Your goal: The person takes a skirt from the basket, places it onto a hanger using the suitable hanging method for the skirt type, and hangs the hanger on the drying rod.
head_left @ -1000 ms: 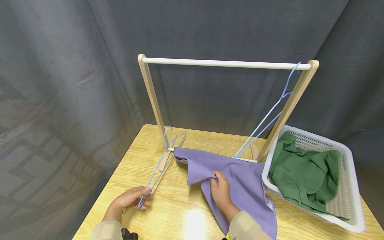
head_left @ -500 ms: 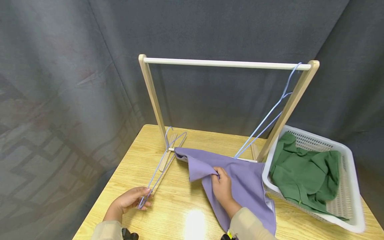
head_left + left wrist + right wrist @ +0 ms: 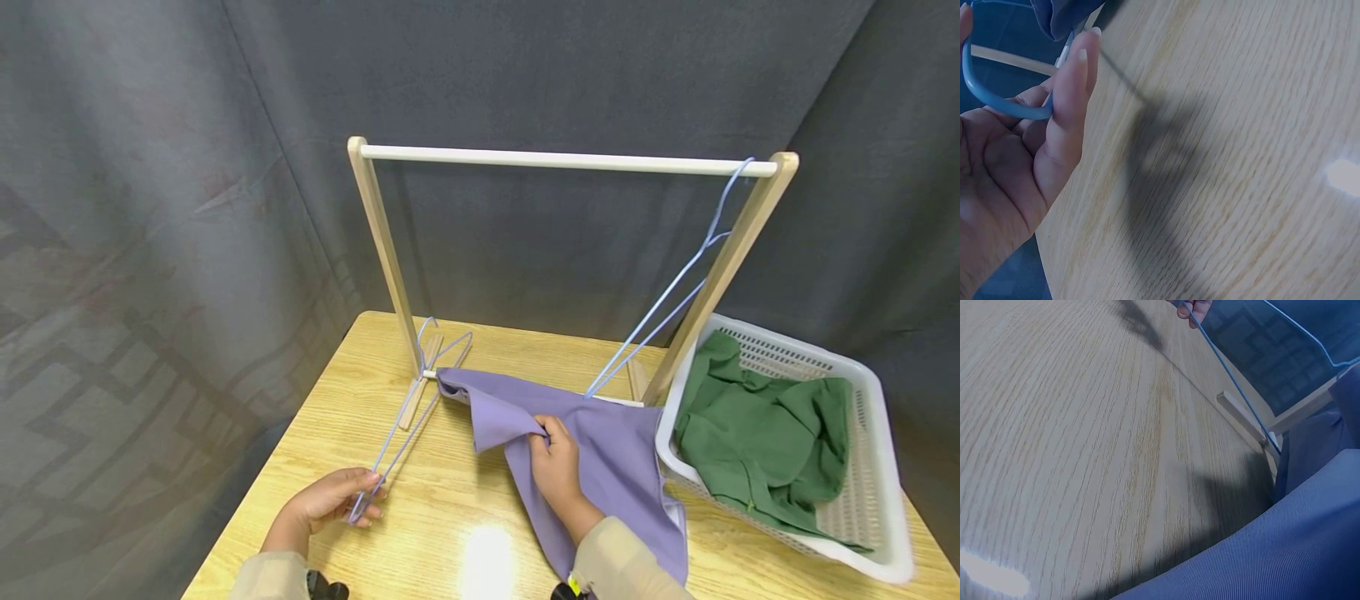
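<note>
At the left of the head view, my left hand holds one narrow end of a thin lavender hanger between thumb and fingers. Its hook points away, near the rack's left post. In the left wrist view the rounded blue-looking end of the hanger lies across the fingers of the left hand. My right hand pinches a fold of a purple cloth, lifting its left part; whether it is a garment I cannot tell. That cloth fills the right wrist view's lower right, where the right hand is hidden.
A wooden rack with a white top rail stands behind the hands. A second hanger hangs at its right end. To the right, a white basket holds a green cloth. All stand on a wooden table.
My left hand and its hanger have shifted slightly right. The right hand has lifted the purple cloth a little, up and rightward; its lower edge has drawn up slightly.
</note>
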A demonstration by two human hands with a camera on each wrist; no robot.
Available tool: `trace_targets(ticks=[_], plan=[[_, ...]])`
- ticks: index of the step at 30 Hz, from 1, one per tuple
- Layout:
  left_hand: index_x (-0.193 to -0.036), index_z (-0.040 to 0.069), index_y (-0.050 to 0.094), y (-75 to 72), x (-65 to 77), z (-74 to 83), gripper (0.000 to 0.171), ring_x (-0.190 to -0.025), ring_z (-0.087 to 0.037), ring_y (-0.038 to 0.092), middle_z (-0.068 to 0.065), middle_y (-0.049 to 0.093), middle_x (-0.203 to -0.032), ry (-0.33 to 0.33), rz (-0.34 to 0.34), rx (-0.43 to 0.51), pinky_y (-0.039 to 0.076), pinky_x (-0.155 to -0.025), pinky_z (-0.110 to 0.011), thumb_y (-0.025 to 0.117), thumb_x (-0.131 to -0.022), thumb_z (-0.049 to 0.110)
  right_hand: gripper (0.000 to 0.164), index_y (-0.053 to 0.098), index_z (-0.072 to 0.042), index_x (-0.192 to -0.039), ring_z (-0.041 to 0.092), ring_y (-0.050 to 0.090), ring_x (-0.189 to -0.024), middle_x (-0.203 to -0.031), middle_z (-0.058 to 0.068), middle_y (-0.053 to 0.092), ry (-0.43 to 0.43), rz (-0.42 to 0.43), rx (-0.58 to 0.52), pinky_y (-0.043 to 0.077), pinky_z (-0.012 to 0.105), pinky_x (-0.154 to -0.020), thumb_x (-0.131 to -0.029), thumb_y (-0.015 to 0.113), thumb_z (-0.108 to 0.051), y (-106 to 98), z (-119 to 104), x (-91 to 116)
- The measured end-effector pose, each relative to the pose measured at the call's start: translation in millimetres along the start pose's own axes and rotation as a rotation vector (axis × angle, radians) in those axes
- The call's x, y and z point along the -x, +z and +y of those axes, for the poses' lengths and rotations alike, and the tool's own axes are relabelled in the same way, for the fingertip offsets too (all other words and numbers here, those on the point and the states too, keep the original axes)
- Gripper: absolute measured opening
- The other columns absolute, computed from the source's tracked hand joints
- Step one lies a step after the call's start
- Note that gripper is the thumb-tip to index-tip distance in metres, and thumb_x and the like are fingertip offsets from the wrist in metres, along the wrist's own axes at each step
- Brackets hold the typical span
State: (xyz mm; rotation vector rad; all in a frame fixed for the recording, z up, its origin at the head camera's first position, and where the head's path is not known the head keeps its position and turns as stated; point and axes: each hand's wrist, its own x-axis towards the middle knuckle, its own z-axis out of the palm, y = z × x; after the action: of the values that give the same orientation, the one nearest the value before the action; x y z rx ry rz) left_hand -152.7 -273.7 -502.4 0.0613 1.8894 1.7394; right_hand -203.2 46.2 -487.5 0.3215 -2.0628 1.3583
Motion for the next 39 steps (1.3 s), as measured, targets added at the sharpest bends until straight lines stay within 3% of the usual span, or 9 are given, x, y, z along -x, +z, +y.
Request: trace_targets(ticks=[25, 35, 39], plan=[[-0.100, -0.013, 0.047, 5.6, -5.8, 1.3, 0.039, -0.074, -0.021, 0.058, -0.019, 0.053, -0.099, -0.007, -0.086, -0.014, 0.048, -0.065, -0.035, 0.038, -0.092, 0.024, 0.019, 0.059, -0.002, -0.074, 0.011, 0.050, -0.066, -0.071, 0.005, 0.057, -0.006, 0.035, 0.004, 0.041, 0.027, -0.060, -0.066, 0.052, 0.014, 1, -5, -5], [-0.100, -0.012, 0.047, 9.8, -5.8, 3.7, 0.040, -0.073, -0.021, 0.058, -0.017, 0.053, -0.091, -0.009, -0.106, -0.027, 0.049, -0.064, -0.034, 0.039, -0.091, 0.026, 0.020, 0.060, -0.001, -0.075, 0.017, 0.052, -0.069, -0.072, 0.008, 0.058, -0.001, 0.037, 0.002, 0.041, 0.029, -0.062, -0.065, 0.052, 0.015, 2, -3, -7], [-0.098, -0.011, 0.047, 11.8, -7.2, 4.5, 0.038, -0.072, -0.020, 0.058, -0.016, 0.054, -0.088, -0.005, -0.129, -0.026, 0.048, -0.062, -0.033, 0.039, -0.092, 0.025, 0.020, 0.060, -0.001, -0.074, 0.012, 0.052, -0.068, -0.072, 0.008, 0.058, -0.011, 0.042, -0.010, 0.041, 0.026, -0.061, -0.065, 0.052, 0.016, 2, -4, -7]])
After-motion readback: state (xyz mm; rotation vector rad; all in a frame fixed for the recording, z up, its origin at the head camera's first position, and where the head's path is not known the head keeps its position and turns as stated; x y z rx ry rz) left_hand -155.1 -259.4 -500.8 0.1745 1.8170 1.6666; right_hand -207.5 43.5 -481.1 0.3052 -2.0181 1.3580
